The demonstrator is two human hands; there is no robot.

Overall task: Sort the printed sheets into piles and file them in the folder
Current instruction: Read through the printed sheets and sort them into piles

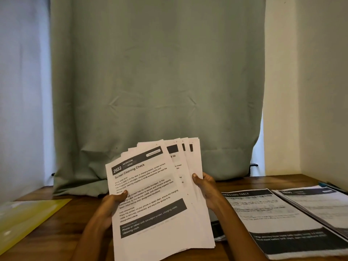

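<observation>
Fingers (123,195) of both hands curled round fanned printed sheets (150,194); yellow folder (28,217) flat at left.

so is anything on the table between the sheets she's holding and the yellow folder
Nothing visible: the fanned sheets are held in both hands above the table, and only bare wood lies between them and the yellow folder at left.

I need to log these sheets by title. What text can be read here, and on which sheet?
Front sheet of the fan gripped by left hand and right hand:
"2652"
"BEDROOM"
"Screen Cleaning Check"
"Phone or tablet with smudged screen, charging cable, cleaning cloth"
Sheets behind it: mostly covered.
Nearer table pile:
"DRESSING TABLE"; the rest is blurred.
Far right pile: unreadable.
Yellow folder: no text seen.
</observation>
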